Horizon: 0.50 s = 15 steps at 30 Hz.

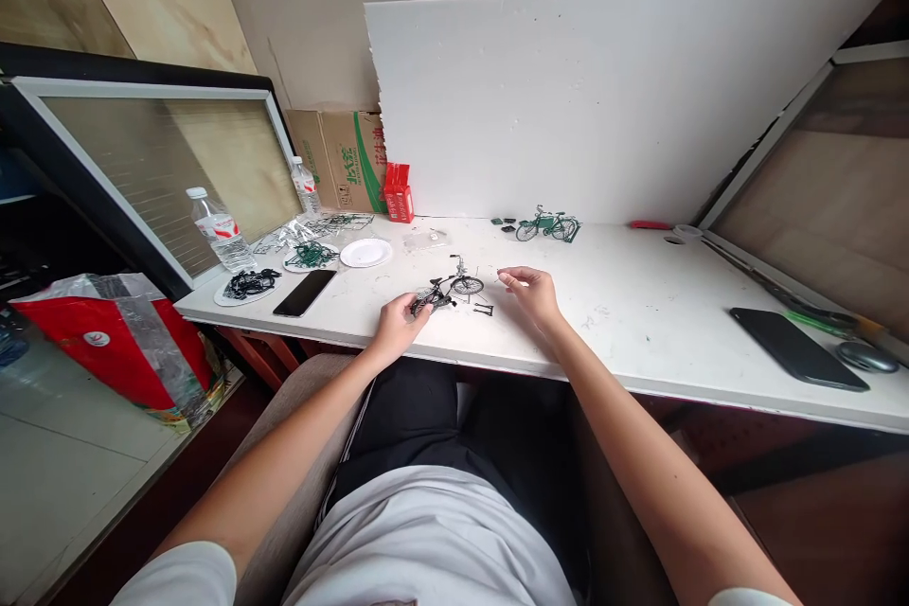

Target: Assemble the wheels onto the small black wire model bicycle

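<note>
Near the front of the white table, a black model bicycle (pixel 446 288) is held at its rear wheel by my left hand (pixel 403 327), thumb and fingers closed on it. To the right of its front wheel, my right hand (pixel 529 292) is raised a little with thumb and forefinger pinched together. Whatever may be between those fingertips is too small to make out. A small black frame-like part (pixel 484 310) lies on the table between the hands, with thin bits beside it. A green model bicycle (pixel 548 225) stands farther back.
At left are a phone (pixel 305 293), a plate of black parts (pixel 248 285), a plate of green parts (pixel 311 255), an empty white plate (pixel 366 253) and a water bottle (pixel 222 232). A red box (pixel 399 193) stands behind. Another black phone (pixel 798 348) and a mouse (pixel 866 357) lie at right.
</note>
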### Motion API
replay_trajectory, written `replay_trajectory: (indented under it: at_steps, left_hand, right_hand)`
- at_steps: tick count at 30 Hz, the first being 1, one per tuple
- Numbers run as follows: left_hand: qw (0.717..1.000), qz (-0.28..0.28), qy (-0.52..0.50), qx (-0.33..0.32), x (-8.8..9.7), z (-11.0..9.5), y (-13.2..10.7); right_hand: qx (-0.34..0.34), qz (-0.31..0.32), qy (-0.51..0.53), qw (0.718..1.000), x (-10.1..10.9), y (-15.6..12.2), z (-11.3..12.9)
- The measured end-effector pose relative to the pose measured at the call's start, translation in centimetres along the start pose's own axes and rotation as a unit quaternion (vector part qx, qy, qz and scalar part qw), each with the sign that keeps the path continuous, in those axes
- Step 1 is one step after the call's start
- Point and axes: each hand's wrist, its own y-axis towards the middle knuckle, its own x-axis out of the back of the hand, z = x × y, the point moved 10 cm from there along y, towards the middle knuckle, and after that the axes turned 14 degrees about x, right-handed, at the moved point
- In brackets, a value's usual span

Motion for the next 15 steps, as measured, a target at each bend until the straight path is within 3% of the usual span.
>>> replay_trajectory:
  at_steps: [4, 8, 15]
  left_hand:
    - [0.998, -0.026, 0.045, -0.034, 0.3, -0.6, -0.3]
    - [0.994, -0.047, 0.087, -0.053, 0.5, -0.8, -0.3]
    - [0.988, -0.046, 0.138, -0.059, 0.2, -0.4, 0.1]
  right_hand:
    - [-0.016, -0.025, 0.091, 0.995, -0.4, 0.0, -0.5]
    - [-0.021, -0.042, 0.077, 0.996, -0.5, -0.2, -0.4]
    - [-0.031, -0.015, 0.134, 0.99, -2.9, -0.9, 0.6]
